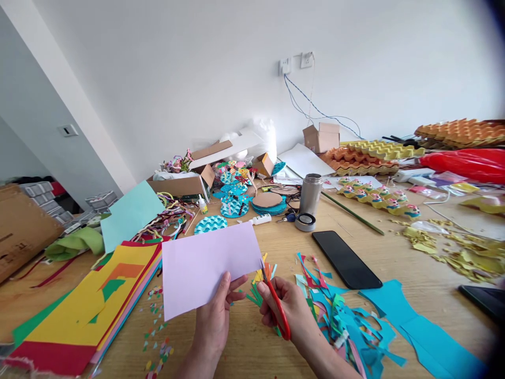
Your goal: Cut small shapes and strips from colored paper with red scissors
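Note:
A sheet of pale purple paper point(205, 263) is pinched in my left hand point(215, 316), thumb on top and fingers behind its lower edge. My right hand point(286, 302) grips a pair of scissors with red-orange handles point(281, 310). The scissor blades point up and meet the sheet's right edge near its lower corner; how far they are apart is too small to tell. Thin paper strips point(256, 295) in yellow, orange and green lie on the table behind my right hand. Blue and mixed paper scraps point(351, 331) spread to its right.
A stack of coloured paper point(118, 295) lies at left, with tiny paper bits point(158, 337) beside it. A black phone point(345, 259), a steel thermos point(311, 195) and a glue bottle point(261, 219) stand or lie beyond my hands. Egg trays point(371, 163) are at the back right.

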A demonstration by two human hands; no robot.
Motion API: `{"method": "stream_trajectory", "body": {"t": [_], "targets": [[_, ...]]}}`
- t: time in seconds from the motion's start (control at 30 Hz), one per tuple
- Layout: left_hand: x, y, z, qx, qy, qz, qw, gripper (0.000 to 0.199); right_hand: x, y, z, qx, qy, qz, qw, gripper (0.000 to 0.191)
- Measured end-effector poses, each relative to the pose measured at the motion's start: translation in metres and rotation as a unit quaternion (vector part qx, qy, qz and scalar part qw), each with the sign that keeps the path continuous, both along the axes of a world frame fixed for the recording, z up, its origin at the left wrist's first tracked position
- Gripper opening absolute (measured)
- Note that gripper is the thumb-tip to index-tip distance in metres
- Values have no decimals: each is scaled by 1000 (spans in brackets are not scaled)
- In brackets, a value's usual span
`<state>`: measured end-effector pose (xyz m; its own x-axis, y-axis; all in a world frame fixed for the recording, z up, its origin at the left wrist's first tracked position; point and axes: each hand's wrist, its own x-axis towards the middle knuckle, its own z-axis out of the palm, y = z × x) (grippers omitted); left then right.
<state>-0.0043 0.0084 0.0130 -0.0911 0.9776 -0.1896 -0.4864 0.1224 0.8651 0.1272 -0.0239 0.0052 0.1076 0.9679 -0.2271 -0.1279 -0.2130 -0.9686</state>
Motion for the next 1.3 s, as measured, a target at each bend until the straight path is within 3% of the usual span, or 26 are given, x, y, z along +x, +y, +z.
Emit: {"method": "stream_trajectory", "body": {"t": [1.3], "targets": [[0, 0, 0, 0, -9, 2, 1000, 30, -1, -1, 3, -7, -12, -10, 1000, 46]]}}
